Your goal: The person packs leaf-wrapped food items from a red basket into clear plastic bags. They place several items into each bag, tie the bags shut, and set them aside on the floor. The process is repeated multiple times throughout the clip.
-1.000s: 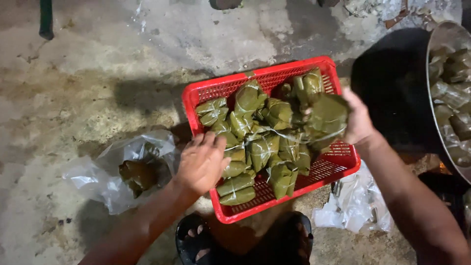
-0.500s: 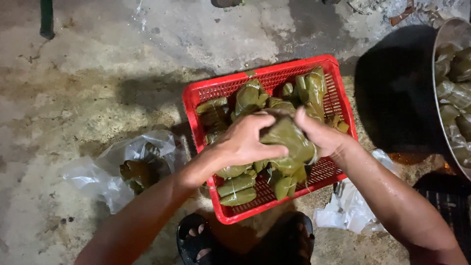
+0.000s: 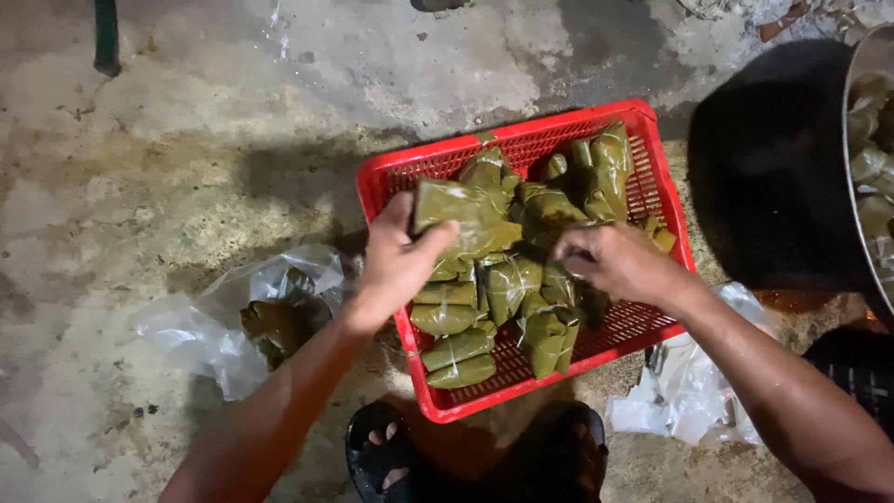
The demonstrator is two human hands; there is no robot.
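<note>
A red plastic basket point(image 3: 652, 140) stands on the concrete floor, holding several green leaf-wrapped parcels tied with string. My left hand point(image 3: 396, 270) grips one flat leaf parcel point(image 3: 461, 216) and holds it over the basket's left side. My right hand point(image 3: 616, 264) reaches into the middle of the basket, fingers curled down among the parcels point(image 3: 549, 326); whether it grips one I cannot tell.
A crumpled clear plastic bag point(image 3: 233, 312) with dark leaf scraps lies left of the basket. More plastic point(image 3: 684, 391) lies at the basket's lower right. A large metal pot point(image 3: 871, 168) of parcels stands at the right edge. My sandalled feet point(image 3: 382, 452) are below the basket.
The parcel has passed from both hands into my left hand and shifted left. My right hand let go of it and dropped down among the parcels in the basket.
</note>
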